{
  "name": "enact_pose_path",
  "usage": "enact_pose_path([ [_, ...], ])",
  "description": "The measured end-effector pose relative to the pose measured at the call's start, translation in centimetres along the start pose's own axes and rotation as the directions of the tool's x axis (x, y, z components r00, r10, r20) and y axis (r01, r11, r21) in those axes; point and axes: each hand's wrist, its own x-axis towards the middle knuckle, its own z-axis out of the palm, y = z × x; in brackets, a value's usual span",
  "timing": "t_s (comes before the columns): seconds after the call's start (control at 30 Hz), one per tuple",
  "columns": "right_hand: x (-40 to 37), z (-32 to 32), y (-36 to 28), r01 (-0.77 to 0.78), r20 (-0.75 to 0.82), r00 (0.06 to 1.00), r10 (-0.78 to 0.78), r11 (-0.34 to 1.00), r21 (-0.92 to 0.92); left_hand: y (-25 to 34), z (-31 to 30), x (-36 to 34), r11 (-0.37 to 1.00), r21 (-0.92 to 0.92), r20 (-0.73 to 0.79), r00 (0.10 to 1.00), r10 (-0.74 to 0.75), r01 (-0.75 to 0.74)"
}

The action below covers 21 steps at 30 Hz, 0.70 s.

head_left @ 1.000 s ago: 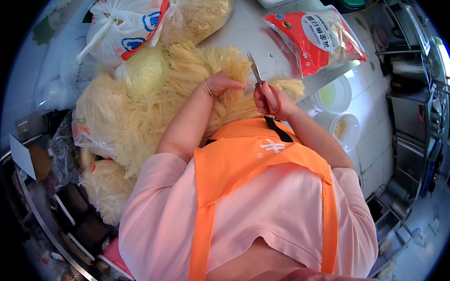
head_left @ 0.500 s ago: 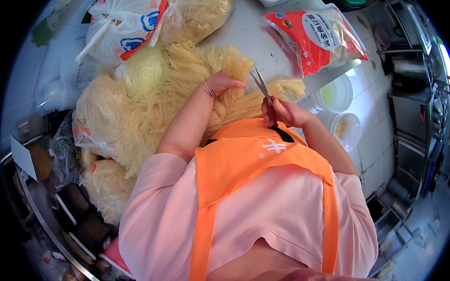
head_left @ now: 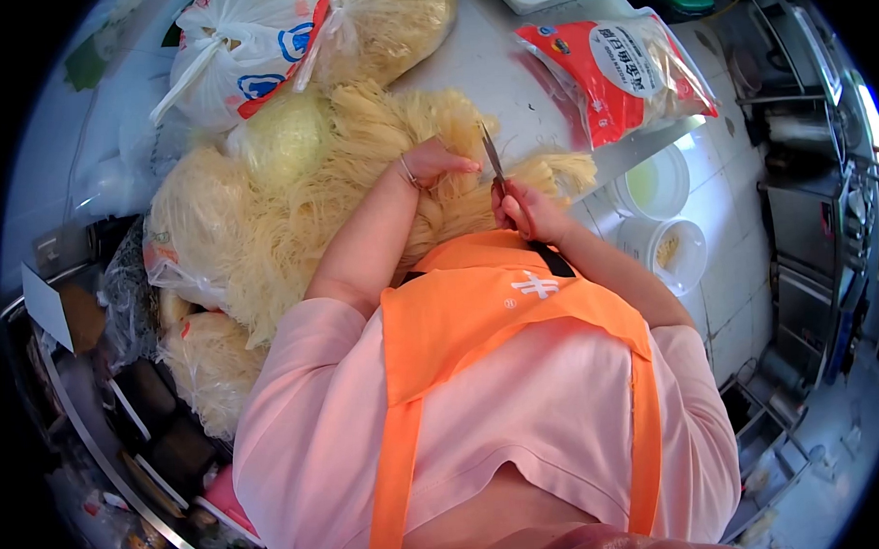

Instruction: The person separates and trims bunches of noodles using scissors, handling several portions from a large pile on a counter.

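A large heap of pale yellow noodle-like strands (head_left: 302,231) lies on the table in front of my body. My left hand (head_left: 436,162) is closed around a bundle of these strands, thumb pointing right. Just to its right, my right hand (head_left: 532,211) grips red-handled scissors (head_left: 495,160). Their blades point up and slightly left, close together, beside the held bundle. Loose strand ends (head_left: 567,171) stick out to the right behind the scissors.
Knotted plastic bags (head_left: 243,49) stand at the back left, with more bagged strands (head_left: 200,215) on the left. A red and white package (head_left: 626,74) lies at the back right. Two round tubs (head_left: 686,256) are below the table's right edge. Shelves (head_left: 805,213) line the far right.
My right hand has moved left with the scissors, towards my left hand. The scissor blades have closed together. My left hand has stayed in place.
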Motion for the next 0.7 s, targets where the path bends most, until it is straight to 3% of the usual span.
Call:
enact_pose_path([
  [0.13,0.2,-0.2,1.1,0.052,-0.006,0.999,-0.052,0.999,-0.006,0.5,0.2,-0.2,1.0,-0.025,-0.015,1.0,-0.01,0.01],
  [0.2,-0.4,-0.2,0.5,-0.019,-0.009,1.0,0.019,1.0,0.014,0.3,0.1,-0.1,0.999,-0.033,-0.012,1.0,-0.004,0.004],
  [0.43,0.1,-1.1,1.6,-0.04,0.034,0.999,0.037,0.997,0.064,0.4,0.2,0.1,0.999,-0.03,0.012,0.999,0.03,-0.03],
  [0.7,1.2,-1.0,1.6,0.05,-0.034,0.998,-0.052,0.996,-0.073,0.0,0.1,0.2,1.0,-0.024,0.017,1.0,0.013,-0.013],
])
